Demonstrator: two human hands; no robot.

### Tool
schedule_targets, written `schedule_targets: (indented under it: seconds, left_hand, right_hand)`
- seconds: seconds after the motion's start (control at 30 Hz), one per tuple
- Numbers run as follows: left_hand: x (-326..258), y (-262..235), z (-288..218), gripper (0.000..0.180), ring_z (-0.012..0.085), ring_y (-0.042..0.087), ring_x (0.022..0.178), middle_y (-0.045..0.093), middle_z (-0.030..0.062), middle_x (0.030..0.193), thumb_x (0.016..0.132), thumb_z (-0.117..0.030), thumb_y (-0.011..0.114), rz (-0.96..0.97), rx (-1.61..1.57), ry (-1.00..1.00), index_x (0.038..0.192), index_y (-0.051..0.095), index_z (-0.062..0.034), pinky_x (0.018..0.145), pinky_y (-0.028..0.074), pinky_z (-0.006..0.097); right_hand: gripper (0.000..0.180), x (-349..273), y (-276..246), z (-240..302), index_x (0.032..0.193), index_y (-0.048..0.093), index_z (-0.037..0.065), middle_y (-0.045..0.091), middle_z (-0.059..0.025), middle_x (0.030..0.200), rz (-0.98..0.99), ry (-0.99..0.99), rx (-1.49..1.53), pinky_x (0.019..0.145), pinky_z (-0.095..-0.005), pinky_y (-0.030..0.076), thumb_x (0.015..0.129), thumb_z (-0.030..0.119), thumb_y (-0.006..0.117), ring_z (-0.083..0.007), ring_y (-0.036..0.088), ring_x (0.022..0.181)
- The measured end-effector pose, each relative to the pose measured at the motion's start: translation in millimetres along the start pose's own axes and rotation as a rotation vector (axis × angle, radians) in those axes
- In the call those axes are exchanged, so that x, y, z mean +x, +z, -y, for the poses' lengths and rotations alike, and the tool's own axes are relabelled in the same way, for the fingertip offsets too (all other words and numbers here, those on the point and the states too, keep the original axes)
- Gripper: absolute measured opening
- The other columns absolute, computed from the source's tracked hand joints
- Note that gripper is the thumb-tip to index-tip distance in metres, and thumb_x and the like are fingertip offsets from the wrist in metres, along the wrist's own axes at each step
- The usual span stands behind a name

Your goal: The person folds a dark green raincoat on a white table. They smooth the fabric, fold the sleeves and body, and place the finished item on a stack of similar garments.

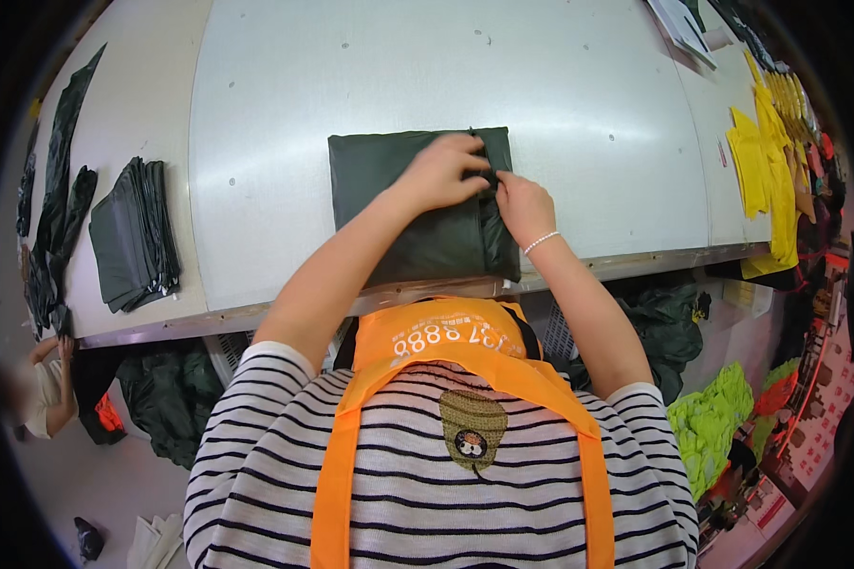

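Two bare hands over one dark green folded bundle, which lies flat on the pale tabletop, at the middle of its near edge. Left hand over the bundle's far right part: fingers parted and bent, thumb apart from them. Motion blur there; from my remote post I cannot tell whether the tips press on the fabric. Right hand at the bundle's right side, fingers curled close together, tips at the narrow folded strip running along that side. I cannot make out whether they pinch it. A white beaded bracelet circles the right wrist.

Surroundings, as I log them: to the left on the table, a stack of dark folded pieces, with long dark strips farther left. Another person sits beyond the table's left end, a hand at the strips' near end. Right end: yellow pieces, some hanging over the edge. Far right corner: white papers. Below the table, right, a bright lime heap.
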State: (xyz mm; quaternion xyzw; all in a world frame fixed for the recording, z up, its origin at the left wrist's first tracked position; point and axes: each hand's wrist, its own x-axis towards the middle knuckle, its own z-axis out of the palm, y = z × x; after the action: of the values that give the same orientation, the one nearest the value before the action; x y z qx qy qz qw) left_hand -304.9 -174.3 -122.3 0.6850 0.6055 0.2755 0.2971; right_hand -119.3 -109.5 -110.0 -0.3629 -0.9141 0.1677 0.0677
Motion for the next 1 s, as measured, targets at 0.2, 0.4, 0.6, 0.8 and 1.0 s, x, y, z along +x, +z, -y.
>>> schedule_targets:
  seconds: [0.2, 0.4, 0.6, 0.8, 1.0]
  left_hand:
    - [-21, 19, -2, 0.056, 0.0331, 0.039, 0.127, 0.041, 0.0158, 0.139, 0.084, -0.047, 0.058, -0.268, 0.620, -0.127, 0.134, 0.049, -0.0233, 0.105, 0.026, 0.050]
    - [-14, 42, 11, 0.041, 0.0340, 0.037, 0.127, 0.037, 0.0186, 0.142, 0.083, -0.026, 0.055, -0.277, 0.552, -0.116, 0.121, 0.057, -0.0095, 0.102, 0.027, 0.048]
    - [2, -9, 30, 0.044, 0.0331, 0.043, 0.123, 0.047, 0.0137, 0.135, 0.080, -0.023, 0.060, 0.031, 0.043, -0.140, 0.124, 0.060, -0.0173, 0.103, 0.032, 0.043]
    - [16, 7, 37, 0.067, 0.0315, 0.048, 0.113, 0.051, 0.0125, 0.122, 0.075, -0.013, 0.068, -0.182, 0.115, -0.186, 0.137, 0.041, -0.0115, 0.097, 0.038, 0.042]
    - [19, 14, 29, 0.074, 0.0307, 0.046, 0.116, 0.049, 0.0123, 0.125, 0.075, -0.015, 0.068, -0.156, 0.144, -0.284, 0.141, 0.035, -0.0100, 0.098, 0.036, 0.041]
  right_hand:
    - [0.014, 10, -4, 25, 0.086, 0.062, 0.002, 0.065, -0.0192, 0.076, -0.012, 0.066, 0.048, 0.067, -0.0452, 0.052, 0.083, 0.015, 0.057, -0.0367, 0.064, 0.074]
    - [0.011, 11, 28, 50, 0.076, 0.060, 0.002, 0.064, -0.0162, 0.076, 0.080, 0.089, -0.005, 0.067, -0.0453, 0.051, 0.083, 0.009, 0.054, -0.0347, 0.064, 0.073]
    - [0.006, 9, 35, 27, 0.076, 0.061, -0.002, 0.059, -0.0146, 0.084, -0.155, -0.113, 0.094, 0.078, -0.0403, 0.048, 0.077, 0.001, 0.056, -0.0315, 0.058, 0.085]
    - [0.008, 34, 53, 18, 0.087, 0.058, -0.002, 0.060, -0.0180, 0.081, -0.030, -0.054, 0.256, 0.073, -0.0413, 0.049, 0.081, -0.002, 0.052, -0.0342, 0.060, 0.078]
    - [0.024, 90, 17, 14, 0.117, 0.051, 0.001, 0.061, -0.0136, 0.063, 0.363, 0.480, 0.806, 0.043, -0.0297, 0.050, 0.098, 0.011, 0.040, -0.0209, 0.063, 0.049]
